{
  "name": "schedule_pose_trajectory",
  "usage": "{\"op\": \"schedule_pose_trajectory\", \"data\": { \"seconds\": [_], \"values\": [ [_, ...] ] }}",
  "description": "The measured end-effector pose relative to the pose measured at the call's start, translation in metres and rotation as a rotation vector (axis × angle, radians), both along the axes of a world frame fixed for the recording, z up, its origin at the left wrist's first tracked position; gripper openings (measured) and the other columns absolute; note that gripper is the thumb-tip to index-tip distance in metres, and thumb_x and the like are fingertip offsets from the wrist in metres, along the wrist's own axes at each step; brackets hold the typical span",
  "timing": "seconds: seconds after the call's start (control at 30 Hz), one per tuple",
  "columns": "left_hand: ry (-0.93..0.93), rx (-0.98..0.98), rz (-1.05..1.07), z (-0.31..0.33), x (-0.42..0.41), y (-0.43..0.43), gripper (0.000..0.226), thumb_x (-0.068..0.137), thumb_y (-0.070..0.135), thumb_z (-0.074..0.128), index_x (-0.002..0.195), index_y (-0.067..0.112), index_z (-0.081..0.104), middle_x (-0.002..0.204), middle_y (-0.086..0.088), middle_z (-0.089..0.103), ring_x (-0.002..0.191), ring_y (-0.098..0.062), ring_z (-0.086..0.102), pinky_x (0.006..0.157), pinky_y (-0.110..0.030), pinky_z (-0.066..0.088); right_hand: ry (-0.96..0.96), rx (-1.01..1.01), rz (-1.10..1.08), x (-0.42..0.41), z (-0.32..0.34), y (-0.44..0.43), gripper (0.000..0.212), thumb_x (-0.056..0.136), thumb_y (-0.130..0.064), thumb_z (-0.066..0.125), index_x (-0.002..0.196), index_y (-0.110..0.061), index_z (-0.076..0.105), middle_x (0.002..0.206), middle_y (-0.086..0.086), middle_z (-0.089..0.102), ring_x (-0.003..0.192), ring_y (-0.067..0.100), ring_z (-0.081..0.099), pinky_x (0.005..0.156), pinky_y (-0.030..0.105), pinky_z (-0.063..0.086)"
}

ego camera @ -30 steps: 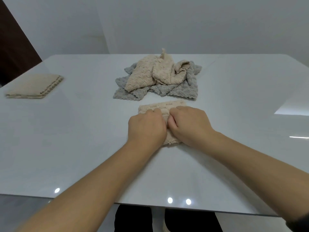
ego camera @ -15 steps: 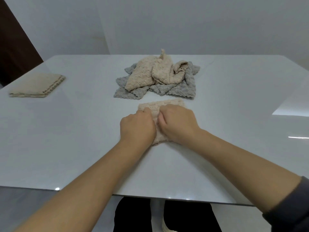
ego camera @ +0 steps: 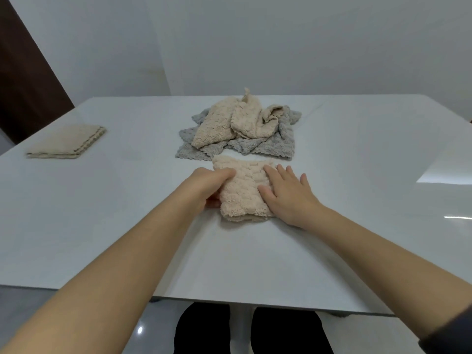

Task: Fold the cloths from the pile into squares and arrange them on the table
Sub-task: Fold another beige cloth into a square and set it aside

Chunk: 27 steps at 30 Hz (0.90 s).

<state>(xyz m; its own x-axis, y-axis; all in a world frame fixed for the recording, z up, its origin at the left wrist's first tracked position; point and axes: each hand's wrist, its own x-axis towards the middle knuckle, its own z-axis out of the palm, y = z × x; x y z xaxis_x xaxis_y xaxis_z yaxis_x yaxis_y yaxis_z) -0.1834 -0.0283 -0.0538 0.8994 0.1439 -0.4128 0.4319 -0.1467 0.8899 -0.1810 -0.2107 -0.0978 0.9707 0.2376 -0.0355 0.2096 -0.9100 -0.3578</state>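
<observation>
One folded cloth (ego camera: 66, 144) lies on the worktop (ego camera: 102, 226), well left of the pile (ego camera: 242, 129). Just in front of the pile we fold a beige cloth (ego camera: 242, 192). Our left hand (ego camera: 207, 185) grips its edge, and our right hand (ego camera: 288, 198) presses it with spread fingers (ego camera: 272, 172). We judge several cloths remain.

**Concealed and cropped parts**

The right hand (ego camera: 288, 194), lying flat, is covering the right edge of the folded beige fluffy cloth (ego camera: 242, 192). The left hand (ego camera: 207, 186) is gripping and masking its left edge. Crumpled beige cloths (ego camera: 229, 123) are overlying the grey scalloped cloths (ego camera: 265, 148), hiding their middles. The bottom edge is cutting off the dark-trousered legs (ego camera: 201, 328) and the dark grey sleeve (ego camera: 449, 330). The layer count of the folded tan square cloth (ego camera: 66, 143) is proving too small to tell.
</observation>
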Motion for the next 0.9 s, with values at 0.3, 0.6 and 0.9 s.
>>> {"op": "schedule_pose_trajectory", "data": {
  "seconds": [0.3, 0.6, 0.9],
  "values": [
    [-0.271, -0.229, 0.015, 0.009, -0.005, 0.022, 0.021, 0.093, 0.015, 0.059, 0.115, 0.014, 0.058, 0.108, -0.006, 0.070, 0.094, -0.019, 0.070, 0.078, -0.035, 0.058, 0.474, 1.157, -0.208, 0.011, 0.036, 0.001, 0.061, 0.092, -0.037, 0.064, 0.145, -0.018, 0.040, 0.133, 0.002, 0.057, 0.113, 0.019, 0.061, 0.104, 0.040, 0.047],
    [-0.076, -0.192, 0.055, 0.025, 0.017, 0.108, 0.021, 0.097, 0.029, 0.048, 0.105, 0.015, 0.062, 0.081, 0.002, 0.075, 0.073, -0.015, 0.072, 0.062, -0.028, 0.057, 0.676, 1.230, -0.266, 0.056, 0.053, 0.089, 0.023, 0.094, -0.019, 0.062, 0.113, -0.007, 0.064, 0.115, 0.011, 0.070, 0.103, 0.025, 0.069, 0.088, 0.035, 0.057],
    [-0.085, 0.083, 0.146, 0.041, 0.125, 0.202, 0.011, 0.093, 0.017, 0.048, 0.099, 0.012, 0.056, 0.085, -0.005, 0.062, 0.071, -0.020, 0.060, 0.063, -0.027, 0.050, 0.788, 1.056, -0.075, 0.162, 0.094, 0.176, 0.004, 0.095, -0.012, 0.050, 0.098, -0.009, 0.051, 0.075, 0.007, 0.050, 0.065, 0.024, 0.056, 0.079, 0.040, 0.056]
  ]
}}
